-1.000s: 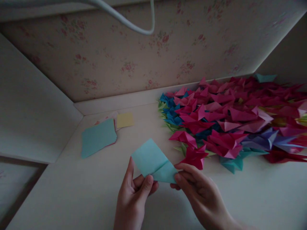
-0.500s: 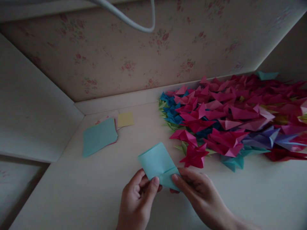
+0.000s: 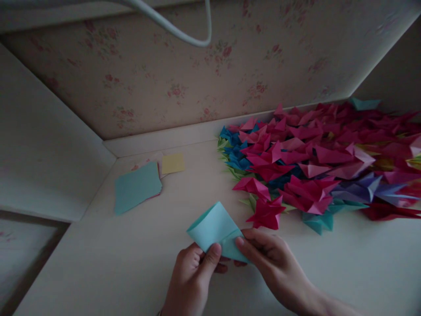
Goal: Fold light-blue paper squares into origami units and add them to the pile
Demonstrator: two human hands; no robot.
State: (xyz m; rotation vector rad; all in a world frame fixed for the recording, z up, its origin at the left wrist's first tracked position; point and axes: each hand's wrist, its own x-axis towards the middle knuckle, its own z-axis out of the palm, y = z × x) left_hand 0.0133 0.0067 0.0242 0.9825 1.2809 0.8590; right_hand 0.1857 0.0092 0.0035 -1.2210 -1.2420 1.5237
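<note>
A light-blue sheet of origami paper, partly folded, is held between both hands above the white table. My left hand pinches its lower left side, thumb on top and fingers beneath. At the lower right corner my right hand grips the paper, its thumb pressed on a creased flap. The paper's upper left edge bulges open between its layers. Most fingertips are hidden under the sheet.
A large pile of folded paper pieces, mostly pink, covers the table's right side. At left lie a stack of light-blue paper and a small yellow square. A white cable hangs above, before the flowered wall.
The paper has tilted a little, and its upper left edge has opened wider. My left thumb has slid slightly right along it, while my right hand stays almost in place.
</note>
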